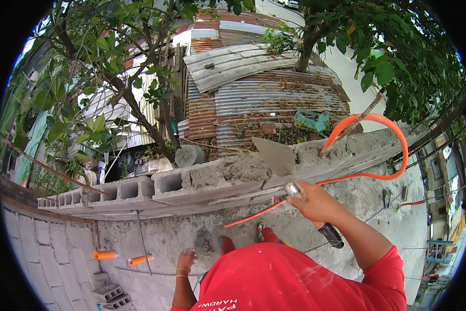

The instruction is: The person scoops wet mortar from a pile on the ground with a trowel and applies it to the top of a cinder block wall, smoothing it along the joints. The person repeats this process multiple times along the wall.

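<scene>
My right hand [316,202] is closed round the handle of a trowel [275,155]. The blade points up and away, above the mortar-covered top of a hollow-block wall [212,193], and the dark handle end sticks out below my fist. Wet-looking grey mortar [233,170] is heaped along the wall top left of the blade. Farther left, the block cells stand uncovered. My left hand [186,258] hangs low beside my body, away from the wall, its fingers curled with nothing visible in them.
A flexible orange conduit [399,140] loops out of the wall top near a rusty rebar [365,111] and trails below. Orange pipe stubs [106,254] and loose hollow blocks [108,293] are at lower left. Beyond the wall lie corrugated roofing [274,98], trees and a bucket [189,155].
</scene>
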Action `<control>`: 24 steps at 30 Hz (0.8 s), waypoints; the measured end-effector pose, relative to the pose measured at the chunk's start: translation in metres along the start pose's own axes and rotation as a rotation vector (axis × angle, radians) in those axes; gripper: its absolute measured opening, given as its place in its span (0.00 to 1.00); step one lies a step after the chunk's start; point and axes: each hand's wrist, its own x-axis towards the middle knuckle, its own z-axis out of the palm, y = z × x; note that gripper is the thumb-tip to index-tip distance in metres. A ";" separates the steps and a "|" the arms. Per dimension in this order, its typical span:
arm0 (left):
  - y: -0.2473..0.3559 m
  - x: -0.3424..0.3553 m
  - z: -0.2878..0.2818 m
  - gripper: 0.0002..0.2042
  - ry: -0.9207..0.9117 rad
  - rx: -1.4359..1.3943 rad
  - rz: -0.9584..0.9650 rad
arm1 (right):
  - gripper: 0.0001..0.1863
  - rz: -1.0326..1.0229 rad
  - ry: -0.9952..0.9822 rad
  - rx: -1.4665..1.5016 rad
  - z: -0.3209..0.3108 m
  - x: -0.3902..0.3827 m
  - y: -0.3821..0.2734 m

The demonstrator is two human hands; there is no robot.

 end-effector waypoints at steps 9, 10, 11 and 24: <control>-0.096 -0.022 -0.012 0.15 0.025 0.018 -0.138 | 0.15 0.354 -0.235 1.086 0.013 -0.006 0.087; -0.106 -0.023 -0.015 0.14 0.028 0.091 -0.033 | 0.15 0.354 -0.269 1.114 0.016 -0.001 0.089; -0.114 -0.026 -0.020 0.13 0.029 0.164 0.074 | 0.15 0.348 -0.262 1.100 0.017 0.004 0.089; -0.112 -0.095 0.013 0.16 0.214 -0.178 -0.289 | 0.13 0.284 -0.395 0.989 -0.008 0.035 0.081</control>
